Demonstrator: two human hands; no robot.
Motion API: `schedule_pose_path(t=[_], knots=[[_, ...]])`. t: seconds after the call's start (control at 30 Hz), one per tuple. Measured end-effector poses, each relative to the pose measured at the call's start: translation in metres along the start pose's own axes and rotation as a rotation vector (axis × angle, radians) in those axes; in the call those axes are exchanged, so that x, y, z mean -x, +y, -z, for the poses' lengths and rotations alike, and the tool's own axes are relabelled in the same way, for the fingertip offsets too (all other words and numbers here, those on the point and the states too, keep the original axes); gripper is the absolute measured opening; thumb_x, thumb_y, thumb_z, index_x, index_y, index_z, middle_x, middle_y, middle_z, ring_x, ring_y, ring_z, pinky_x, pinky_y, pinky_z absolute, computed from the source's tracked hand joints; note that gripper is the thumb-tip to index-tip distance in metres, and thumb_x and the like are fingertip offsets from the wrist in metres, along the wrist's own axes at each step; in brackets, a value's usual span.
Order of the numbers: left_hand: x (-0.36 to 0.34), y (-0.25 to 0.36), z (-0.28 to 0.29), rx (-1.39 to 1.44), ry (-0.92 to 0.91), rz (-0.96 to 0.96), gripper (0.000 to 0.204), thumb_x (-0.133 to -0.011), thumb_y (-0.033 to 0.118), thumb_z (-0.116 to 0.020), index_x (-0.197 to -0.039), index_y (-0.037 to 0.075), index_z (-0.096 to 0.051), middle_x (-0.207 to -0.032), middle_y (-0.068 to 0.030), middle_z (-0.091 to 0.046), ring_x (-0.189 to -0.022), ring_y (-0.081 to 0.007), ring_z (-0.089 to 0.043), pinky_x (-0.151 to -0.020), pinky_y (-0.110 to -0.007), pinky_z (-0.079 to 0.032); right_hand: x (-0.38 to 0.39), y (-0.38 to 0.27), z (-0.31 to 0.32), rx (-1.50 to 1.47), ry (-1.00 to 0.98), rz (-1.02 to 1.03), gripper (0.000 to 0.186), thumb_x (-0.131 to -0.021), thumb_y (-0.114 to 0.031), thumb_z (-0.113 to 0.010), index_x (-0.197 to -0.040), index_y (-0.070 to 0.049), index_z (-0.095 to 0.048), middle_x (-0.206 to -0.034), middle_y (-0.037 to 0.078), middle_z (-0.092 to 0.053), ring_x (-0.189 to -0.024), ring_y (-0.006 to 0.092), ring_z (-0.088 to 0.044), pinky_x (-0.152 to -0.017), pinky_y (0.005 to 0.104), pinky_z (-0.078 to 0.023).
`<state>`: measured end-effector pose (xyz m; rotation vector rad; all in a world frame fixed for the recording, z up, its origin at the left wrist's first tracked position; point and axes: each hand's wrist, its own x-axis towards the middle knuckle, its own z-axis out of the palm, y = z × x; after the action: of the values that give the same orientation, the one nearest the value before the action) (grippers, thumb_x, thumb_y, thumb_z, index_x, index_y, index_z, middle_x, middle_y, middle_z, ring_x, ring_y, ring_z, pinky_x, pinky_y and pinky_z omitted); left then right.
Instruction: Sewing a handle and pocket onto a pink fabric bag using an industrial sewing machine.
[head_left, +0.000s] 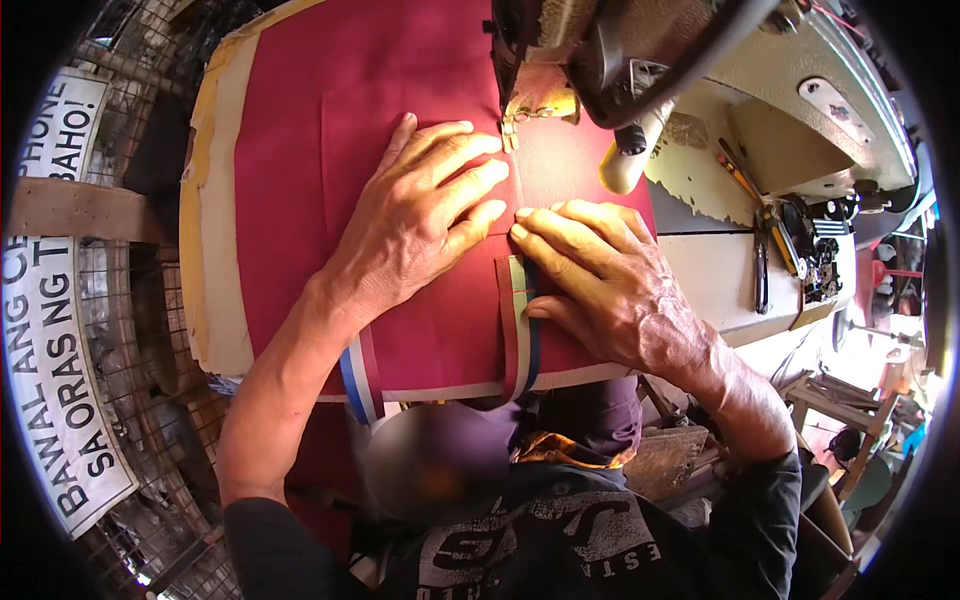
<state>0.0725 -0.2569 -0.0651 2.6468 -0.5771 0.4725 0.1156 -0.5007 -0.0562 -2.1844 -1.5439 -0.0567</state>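
Maroon fabric [290, 170] lies spread over the sewing machine's bed, its centre beneath the presser foot [510, 136]. My left hand [420, 210] rests on the cloth just left of the foot, fingers stretched and slightly apart. Close to a seam line below the foot, my right hand [605, 275] lies flat, fingertips pressing the cloth. Under its thumb side runs a striped beige, green and blue strap [520, 325], toward the near edge. A second striped strap [358, 380] hangs over that edge below my left wrist. Neither hand grips anything visible.
The sewing machine's arm [830, 110] fills the upper right, with a lit lamp [625, 168] beside the needle area. On the bed at right lie a yellow-handled tool [782, 240] and dark snips [762, 268]. Wire mesh [150, 350] with white signs [70, 390] stands at left.
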Motion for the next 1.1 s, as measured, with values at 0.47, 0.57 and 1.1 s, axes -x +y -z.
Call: schedule_pose_path(t=[0.47,0.57,1.1], knots=[[-0.012,-0.019,-0.003,-0.016,0.069,-0.116,0.021,-0.084,0.009,-0.074,-0.105,0.004,-0.069,-0.109,-0.0094,-0.065,-0.113,-0.0279,-0.062,-0.109,-0.053,-0.046,-0.026,0.019,-0.003,0.05,-0.008,0.013,0.061,-0.089,-0.034,-0.073,-0.137,-0.001,-0.057,-0.13,0.016,-0.061,-0.114,0.0337,-0.059,-0.098,0.046,-0.045],[-0.003,-0.011,-0.001,0.084,0.105,-0.129,0.028,-0.075,-0.006,-0.074,-0.102,-0.003,-0.069,-0.105,-0.0135,-0.067,-0.101,-0.0311,-0.066,-0.101,-0.047,-0.053,-0.023,0.02,-0.005,-0.009,0.06,0.003,0.058,-0.087,-0.033,-0.075,-0.132,0.001,-0.059,-0.121,0.017,-0.063,-0.11,0.0348,-0.06,-0.096,0.0462,-0.046],[0.001,0.002,0.006,-0.032,-0.047,-0.082,0.037,-0.083,0.008,-0.075,-0.117,-0.003,-0.068,-0.122,-0.0141,-0.064,-0.122,-0.0306,-0.06,-0.114,-0.052,-0.042,-0.021,0.027,-0.011,0.07,0.128,0.016,0.042,-0.09,-0.024,-0.072,-0.124,-0.001,-0.065,-0.118,0.014,-0.065,-0.104,0.0318,-0.061,-0.092,0.0441,-0.046]])
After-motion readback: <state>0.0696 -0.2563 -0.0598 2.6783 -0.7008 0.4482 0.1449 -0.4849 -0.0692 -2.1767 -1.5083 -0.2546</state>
